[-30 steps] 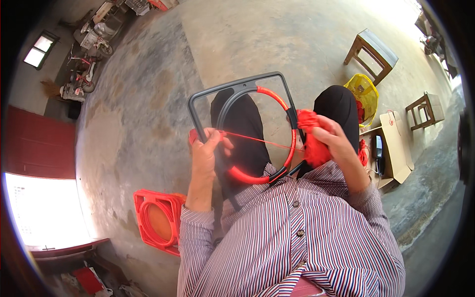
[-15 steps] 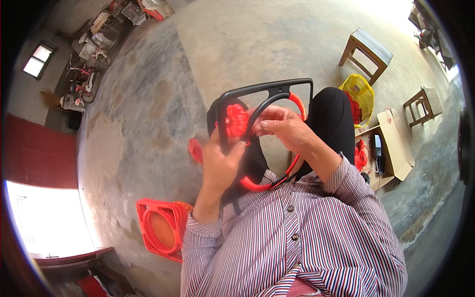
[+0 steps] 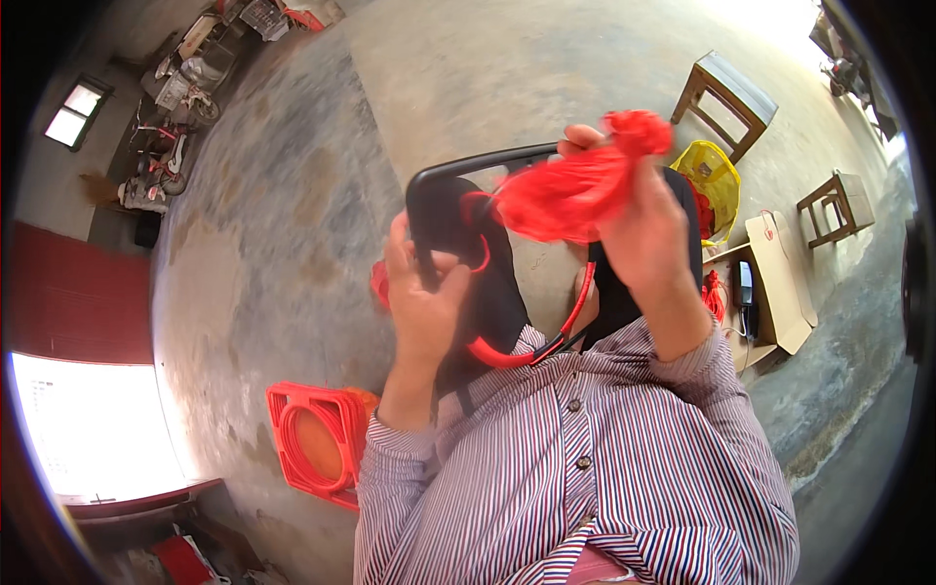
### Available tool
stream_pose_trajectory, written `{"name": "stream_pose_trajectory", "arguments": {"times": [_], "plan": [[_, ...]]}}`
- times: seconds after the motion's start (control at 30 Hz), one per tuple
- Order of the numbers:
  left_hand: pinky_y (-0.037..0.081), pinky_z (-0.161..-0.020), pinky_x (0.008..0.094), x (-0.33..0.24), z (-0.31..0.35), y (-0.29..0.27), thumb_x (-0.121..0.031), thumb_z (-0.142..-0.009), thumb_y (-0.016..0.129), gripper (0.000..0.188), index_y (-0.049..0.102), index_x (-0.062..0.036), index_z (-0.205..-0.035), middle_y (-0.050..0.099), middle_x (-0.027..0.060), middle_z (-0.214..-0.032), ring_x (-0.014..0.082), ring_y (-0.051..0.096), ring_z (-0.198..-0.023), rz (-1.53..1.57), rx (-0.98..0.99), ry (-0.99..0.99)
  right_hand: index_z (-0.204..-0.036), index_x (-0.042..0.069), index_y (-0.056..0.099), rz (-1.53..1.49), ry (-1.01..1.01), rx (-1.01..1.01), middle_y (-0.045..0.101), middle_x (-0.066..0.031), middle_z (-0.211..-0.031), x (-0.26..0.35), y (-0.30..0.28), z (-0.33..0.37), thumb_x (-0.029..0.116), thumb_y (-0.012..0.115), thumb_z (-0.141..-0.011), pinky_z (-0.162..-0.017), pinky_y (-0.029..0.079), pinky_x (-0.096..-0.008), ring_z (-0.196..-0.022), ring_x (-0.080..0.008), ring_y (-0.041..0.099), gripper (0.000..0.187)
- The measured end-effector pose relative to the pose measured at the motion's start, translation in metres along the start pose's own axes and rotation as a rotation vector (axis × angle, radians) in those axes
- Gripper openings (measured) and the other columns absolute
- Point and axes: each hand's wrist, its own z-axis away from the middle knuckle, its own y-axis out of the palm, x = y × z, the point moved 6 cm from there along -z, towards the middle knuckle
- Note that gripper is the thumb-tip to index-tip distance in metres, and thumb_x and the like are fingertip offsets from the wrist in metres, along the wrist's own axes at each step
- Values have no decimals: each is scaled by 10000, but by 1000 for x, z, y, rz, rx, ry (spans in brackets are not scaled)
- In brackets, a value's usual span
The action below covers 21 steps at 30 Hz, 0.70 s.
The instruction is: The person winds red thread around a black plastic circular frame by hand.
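Centrally, above my striped shirt (image 3: 585,468) and black trousers (image 3: 492,317), the black frame (image 3: 478,165) was positioned over my lap. Its red-wrapped ring (image 3: 507,359) reached down to the shirt front. My left hand (image 3: 426,302) was closed around the left side bar, thumb opposite fingers; a thin red loop (image 3: 486,255) curved just beside the thumb. My right hand (image 3: 648,229) gripped the red bundle (image 3: 575,195) in front of the frame, covering part of the top bar and ring. The bundle and this hand were blurred by motion.

On the floor to the left lay a red square frame (image 3: 322,398) with a round centre. To the right were an open cardboard box (image 3: 780,263) containing red cord (image 3: 715,292), then a yellow basket (image 3: 723,166), a small stool (image 3: 853,200) and a larger stool (image 3: 746,86). Parked bikes (image 3: 171,161) stood at the far left, near a window (image 3: 78,112).
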Motion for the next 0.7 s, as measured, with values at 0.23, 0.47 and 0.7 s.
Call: {"name": "stream_pose_trajectory", "arguments": {"times": [0.23,0.47,0.7], "plan": [[494,-544,265,42,3,-18,-136,-901,587,199,566,49,-970,677,182,-781,173,603,-554,257,72,-502,-1180,-8,476,-54,490,374,621,-101,-772,-10,-16,74,414,486,-974,-726,496,-356,-630,-202,615,470],[506,-556,270,33,1,-7,-169,-916,617,204,596,32,-949,660,157,-754,173,616,-577,262,117,-415,-1062,-30,608,1066,497,184,639,-92,-804,-76,-94,46,383,678,-863,-667,484,-279,-754,-134,612,464],[502,-701,272,9,-5,15,-90,-879,635,116,651,25,-886,658,101,-866,130,622,-751,-28,187,-131,-1155,-27,643,743,561,212,675,-104,-980,-98,-51,-4,247,672,-876,-805,496,-321,-901,-182,632,392]]}}
